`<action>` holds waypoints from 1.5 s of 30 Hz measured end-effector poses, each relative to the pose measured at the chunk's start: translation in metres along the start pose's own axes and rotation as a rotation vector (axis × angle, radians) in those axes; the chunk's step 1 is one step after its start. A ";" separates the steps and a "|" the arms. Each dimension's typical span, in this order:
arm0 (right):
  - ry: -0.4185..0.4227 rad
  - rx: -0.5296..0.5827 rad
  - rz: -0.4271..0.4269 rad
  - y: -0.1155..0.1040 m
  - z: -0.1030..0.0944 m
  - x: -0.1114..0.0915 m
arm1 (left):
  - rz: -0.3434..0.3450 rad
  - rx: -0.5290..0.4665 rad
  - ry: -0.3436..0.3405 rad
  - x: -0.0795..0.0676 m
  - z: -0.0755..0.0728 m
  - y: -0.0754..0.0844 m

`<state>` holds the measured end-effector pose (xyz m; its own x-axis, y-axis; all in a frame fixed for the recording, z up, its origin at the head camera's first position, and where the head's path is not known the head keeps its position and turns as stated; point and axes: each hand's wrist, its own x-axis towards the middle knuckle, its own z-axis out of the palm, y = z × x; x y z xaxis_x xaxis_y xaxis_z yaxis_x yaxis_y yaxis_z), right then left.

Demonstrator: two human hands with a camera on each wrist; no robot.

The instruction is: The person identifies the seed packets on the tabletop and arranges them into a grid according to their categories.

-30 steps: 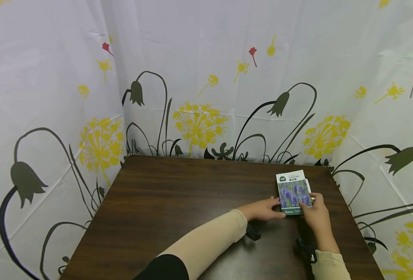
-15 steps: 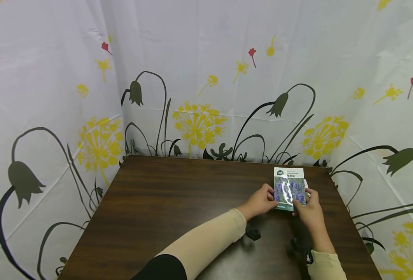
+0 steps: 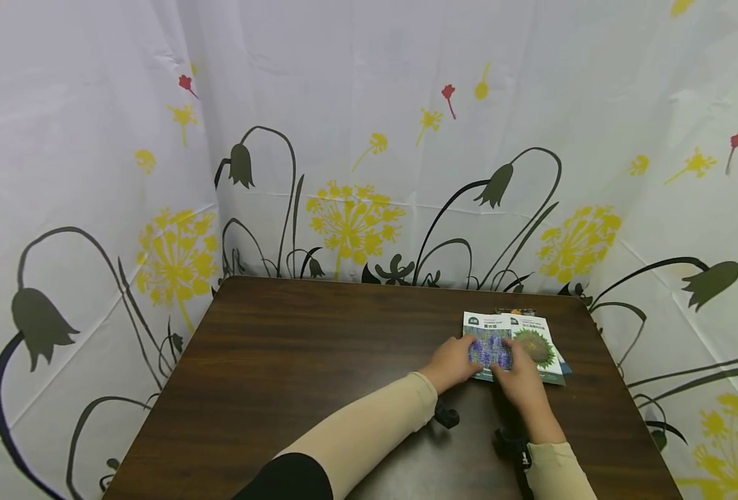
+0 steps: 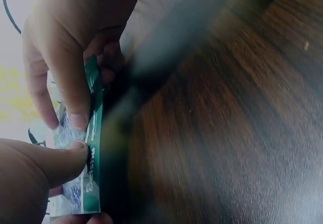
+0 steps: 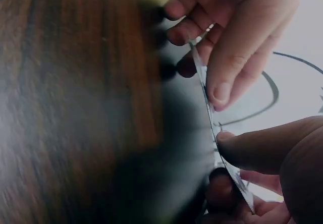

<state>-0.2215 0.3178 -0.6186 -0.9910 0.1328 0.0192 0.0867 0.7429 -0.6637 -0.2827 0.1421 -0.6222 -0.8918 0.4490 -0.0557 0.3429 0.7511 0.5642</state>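
A seed packet with purple flowers and a green lower band is held between both hands over the right part of the table. My left hand pinches its left side, thumb on the front, fingers behind. Its right side is gripped by my right hand, thumb also on the front. In the right wrist view the packet appears edge-on, thin and tilted, apart from the wood at its lower edge. Just right of it, a white packet picturing a round green spiky plant lies on the table, partly covered.
Another packet, dark with orange, peeks out behind the white one, and a blue edge shows at its right. The brown wooden table meets a white flower-print curtain behind. Black straps circle both wrists.
Both hands have moved left with the purple-flower packet, uncovering the spiky-plant packet. The left hand went from touching the packet's edge to pinching it.
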 end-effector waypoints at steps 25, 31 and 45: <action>-0.072 -0.161 -0.087 -0.012 0.025 0.003 | -0.062 0.363 -0.018 -0.021 -0.029 0.016; -0.068 -0.166 -0.100 -0.014 0.031 0.004 | 0.101 0.454 -0.095 -0.019 -0.026 0.008; 0.000 -0.240 -0.278 -0.027 0.043 0.005 | 0.193 0.688 -0.170 -0.019 -0.035 0.011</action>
<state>-0.2329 0.2703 -0.6331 -0.9800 -0.0956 0.1744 -0.1642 0.8835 -0.4386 -0.2727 0.1246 -0.5861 -0.7578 0.6309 -0.1663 0.6469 0.7598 -0.0650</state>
